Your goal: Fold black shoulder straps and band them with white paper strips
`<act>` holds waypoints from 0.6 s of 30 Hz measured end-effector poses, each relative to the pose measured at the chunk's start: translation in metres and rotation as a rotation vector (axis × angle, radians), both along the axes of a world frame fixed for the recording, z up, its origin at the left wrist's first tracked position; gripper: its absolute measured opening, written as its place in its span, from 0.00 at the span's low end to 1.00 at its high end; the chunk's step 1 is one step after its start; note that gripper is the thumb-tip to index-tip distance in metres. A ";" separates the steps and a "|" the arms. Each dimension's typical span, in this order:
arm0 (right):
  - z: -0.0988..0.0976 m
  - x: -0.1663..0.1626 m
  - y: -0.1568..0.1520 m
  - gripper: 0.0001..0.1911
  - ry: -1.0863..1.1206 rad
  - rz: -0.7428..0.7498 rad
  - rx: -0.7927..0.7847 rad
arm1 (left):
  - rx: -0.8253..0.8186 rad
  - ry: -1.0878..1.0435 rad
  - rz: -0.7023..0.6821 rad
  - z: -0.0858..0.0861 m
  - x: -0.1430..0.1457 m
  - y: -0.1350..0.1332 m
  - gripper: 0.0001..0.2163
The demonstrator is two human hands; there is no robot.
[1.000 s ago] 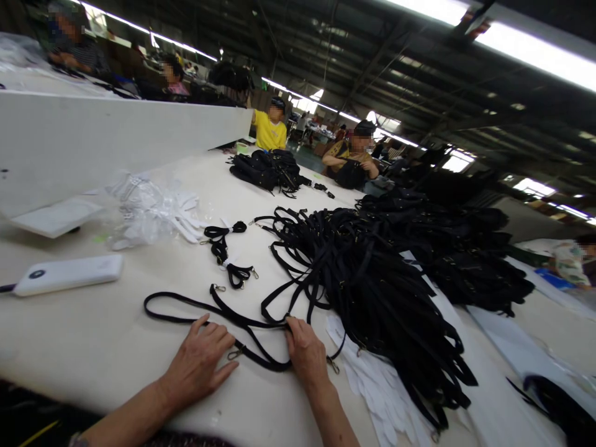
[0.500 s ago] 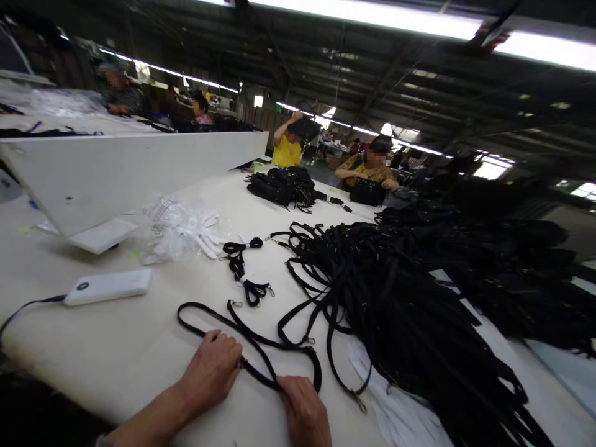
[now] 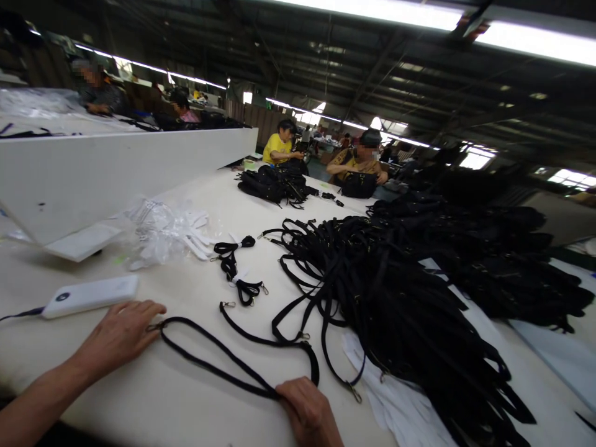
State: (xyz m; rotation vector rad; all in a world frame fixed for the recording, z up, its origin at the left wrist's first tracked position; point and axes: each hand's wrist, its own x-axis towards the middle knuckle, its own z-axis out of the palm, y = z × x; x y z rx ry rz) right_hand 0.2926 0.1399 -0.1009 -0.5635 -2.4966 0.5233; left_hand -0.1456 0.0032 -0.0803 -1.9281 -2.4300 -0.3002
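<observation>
A long black strap (image 3: pixel 212 336) lies in a narrow loop on the white table, stretched between my two hands. My left hand (image 3: pixel 121 333) is at the loop's far left end, fingertips and thumb pinching its metal fitting (image 3: pixel 155 326). My right hand (image 3: pixel 309 410) is closed around the strap near the front of the table. From there the strap curves up and back to a metal snap hook (image 3: pixel 228 304). Bundled black straps (image 3: pixel 239 273) with white wraps lie behind. To the right is a big pile of loose black straps (image 3: pixel 344 261).
At left are a white power bank (image 3: pixel 90 296) with a cable, clear plastic bags (image 3: pixel 162 233) and a white board (image 3: pixel 125 164). White strips (image 3: pixel 395 403) lie under the pile. Black bags (image 3: pixel 272 183) stand farther back, near a person in yellow (image 3: pixel 276 148) and another co-worker (image 3: pixel 356 162).
My left hand has moved left along the table, drawing the strap out into a long loop. My right hand stays about where it was. The person in yellow has lowered a black bag.
</observation>
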 end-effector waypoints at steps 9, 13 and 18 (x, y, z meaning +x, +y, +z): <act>0.003 -0.005 -0.011 0.10 -0.156 -0.095 0.035 | 0.172 -0.117 -0.424 -0.010 0.134 0.086 0.18; -0.003 0.003 -0.015 0.07 -0.167 -0.162 0.091 | 0.144 -0.145 -0.438 -0.024 0.136 0.096 0.11; -0.008 0.015 -0.018 0.07 -0.147 -0.269 0.105 | 0.123 -0.177 -0.458 -0.031 0.099 0.063 0.10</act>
